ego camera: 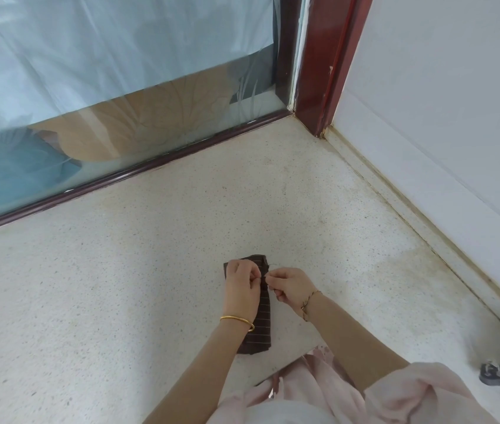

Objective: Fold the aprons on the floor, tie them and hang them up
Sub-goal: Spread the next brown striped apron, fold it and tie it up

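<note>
Both hands pinch the folded apron.
The striped apron (262,319) lies on the floor (138,270), running 12 to 6 o'clock. The left hand (240,281) at its 11 and the right hand (292,286) at its 1 meet fingertip to fingertip, pinching narrowly near its top.

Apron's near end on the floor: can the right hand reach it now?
Probably yes: the near end of the apron lies uncovered, but the right hand pinches the tie and must let go first.
</note>
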A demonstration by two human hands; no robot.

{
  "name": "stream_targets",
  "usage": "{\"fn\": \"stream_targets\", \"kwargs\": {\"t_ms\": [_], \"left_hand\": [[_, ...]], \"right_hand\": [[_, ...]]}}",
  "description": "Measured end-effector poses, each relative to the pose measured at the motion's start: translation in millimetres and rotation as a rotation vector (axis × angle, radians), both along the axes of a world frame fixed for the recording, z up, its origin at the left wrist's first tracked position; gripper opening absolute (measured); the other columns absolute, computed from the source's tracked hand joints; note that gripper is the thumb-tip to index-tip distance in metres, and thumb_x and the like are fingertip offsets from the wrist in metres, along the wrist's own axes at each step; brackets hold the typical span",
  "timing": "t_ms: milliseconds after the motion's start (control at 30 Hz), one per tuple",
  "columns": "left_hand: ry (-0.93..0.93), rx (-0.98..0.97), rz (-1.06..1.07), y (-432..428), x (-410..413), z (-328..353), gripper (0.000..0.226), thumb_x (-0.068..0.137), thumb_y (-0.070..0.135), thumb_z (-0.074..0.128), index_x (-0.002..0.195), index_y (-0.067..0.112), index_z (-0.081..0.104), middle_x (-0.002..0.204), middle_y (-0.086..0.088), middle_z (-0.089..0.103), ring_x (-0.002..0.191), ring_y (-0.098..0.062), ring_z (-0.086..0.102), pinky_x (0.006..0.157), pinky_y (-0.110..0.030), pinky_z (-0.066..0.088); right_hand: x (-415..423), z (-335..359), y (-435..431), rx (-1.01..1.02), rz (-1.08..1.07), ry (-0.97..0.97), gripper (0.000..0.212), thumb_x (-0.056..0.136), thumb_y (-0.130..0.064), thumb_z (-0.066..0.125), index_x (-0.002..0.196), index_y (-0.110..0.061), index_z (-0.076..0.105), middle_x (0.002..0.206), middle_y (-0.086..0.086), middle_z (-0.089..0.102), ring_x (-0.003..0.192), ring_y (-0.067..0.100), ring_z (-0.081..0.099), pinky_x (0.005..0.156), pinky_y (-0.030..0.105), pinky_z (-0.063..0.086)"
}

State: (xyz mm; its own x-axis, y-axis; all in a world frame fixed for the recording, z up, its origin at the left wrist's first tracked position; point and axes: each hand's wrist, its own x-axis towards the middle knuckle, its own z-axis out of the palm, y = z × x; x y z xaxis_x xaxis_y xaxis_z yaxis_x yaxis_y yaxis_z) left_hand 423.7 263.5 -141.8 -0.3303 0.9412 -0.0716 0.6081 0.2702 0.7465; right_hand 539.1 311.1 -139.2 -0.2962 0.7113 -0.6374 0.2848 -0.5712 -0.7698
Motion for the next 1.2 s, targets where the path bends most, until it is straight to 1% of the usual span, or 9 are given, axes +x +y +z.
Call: {"fn": "stream_targets", "kwargs": {"t_ms": [100,200,433,533,633,767,900,1067,1200], "left_hand": [[0.052,0.059,-0.052,0.0,-2.2,-3.3,0.016,0.083,-0.005,0.058,0.077,0.010,0.060,0.094,0.002,0.046,0.082,0.002,0.043,0.073,0.000,0.033],[0.051,0.055,-0.106,-0.3,-4.7,-8.1,0.010,0.082,-0.002,0.061,0.086,0.007,0.063,0.104,0.005,0.044,0.087,-0.006,0.049,0.077,-0.002,0.036],[0.242,-0.011,-0.272,5.9,-6.4,-12.5,0.011,0.088,0.011,0.060,0.089,0.000,0.061,0.124,-0.004,0.046,0.097,-0.019,0.054,0.081,-0.025,0.047],[0.400,0.015,-0.419,13.2,-8.8,-10.8,0.012,0.078,0.008,0.070,0.075,0.001,0.061,0.106,-0.010,0.055,0.078,-0.025,0.059,0.059,-0.039,0.055],[0.444,0.067,-0.476,15.2,-12.0,-11.2,0.020,0.068,0.001,0.076,0.066,0.005,0.056,0.085,-0.009,0.053,0.065,-0.022,0.054,0.041,-0.035,0.050],[0.394,0.061,-0.413,13.8,-8.8,-6.4,0.009,0.082,0.007,0.061,0.074,0.004,0.059,0.094,-0.010,0.051,0.082,-0.024,0.050,0.059,-0.036,0.052],[0.400,-0.011,-0.388,8.6,-17.9,-3.3,0.015,0.093,0.014,0.047,0.088,0.007,0.060,0.107,-0.004,0.046,0.095,-0.017,0.044,0.079,-0.025,0.042],[0.413,-0.138,-0.365,6.8,-22.8,-3.5,0.019,0.097,0.021,0.042,0.098,0.011,0.058,0.113,-0.001,0.045,0.099,-0.014,0.042,0.082,-0.021,0.039],[0.344,-0.285,-0.264,8.2,-21.5,-3.3,0.024,0.092,0.035,0.053,0.103,0.015,0.055,0.116,-0.002,0.043,0.108,-0.018,0.042,0.089,-0.025,0.040]], "right_hand": [[3.0,1.3,3.7,-0.328,-0.182,0.230,0.015,0.093,0.000,0.053,0.081,-0.004,0.061,0.064,0.007,0.050,0.048,0.009,0.042,0.043,0.016,0.039],[4.5,1.6,4.3,-0.441,-0.302,0.310,0.018,0.093,-0.002,0.052,0.077,-0.007,0.059,0.062,0.007,0.050,0.043,0.007,0.043,0.041,0.015,0.040],[4.0,5.9,7.4,-0.210,-0.116,0.120,0.018,0.092,0.000,0.054,0.075,-0.004,0.059,0.063,0.008,0.050,0.047,0.008,0.040,0.042,0.015,0.036],[6.3,8.1,7.9,-0.139,-0.043,0.086,0.017,0.092,0.002,0.054,0.076,-0.003,0.059,0.062,0.007,0.048,0.048,0.009,0.039,0.041,0.015,0.035],[10.1,7.5,9.4,-0.152,-0.059,0.112,0.014,0.090,0.005,0.054,0.081,-0.002,0.061,0.065,0.009,0.052,0.053,0.011,0.043,0.045,0.015,0.039],[10.2,3.9,9.5,-0.055,-0.091,0.018,0.018,0.085,0.011,0.056,0.084,-0.007,0.059,0.070,0.011,0.055,0.055,0.014,0.047,0.050,0.020,0.043],[14.0,-3.8,8.8,0.036,-0.164,-0.107,0.030,0.081,0.015,0.055,0.077,-0.012,0.041,0.069,0.012,0.054,0.056,0.017,0.048,0.052,0.025,0.043],[16.2,-12.7,6.1,-0.027,-0.205,-0.112,0.032,0.081,0.013,0.058,0.077,-0.012,0.039,0.078,0.018,0.058,0.058,0.017,0.051,0.050,0.024,0.045],[18.3,-15.9,7.5,-0.103,-0.209,-0.030,0.026,0.083,0.007,0.063,0.081,-0.011,0.044,0.081,0.017,0.062,0.060,0.016,0.053,0.050,0.022,0.046]]}}
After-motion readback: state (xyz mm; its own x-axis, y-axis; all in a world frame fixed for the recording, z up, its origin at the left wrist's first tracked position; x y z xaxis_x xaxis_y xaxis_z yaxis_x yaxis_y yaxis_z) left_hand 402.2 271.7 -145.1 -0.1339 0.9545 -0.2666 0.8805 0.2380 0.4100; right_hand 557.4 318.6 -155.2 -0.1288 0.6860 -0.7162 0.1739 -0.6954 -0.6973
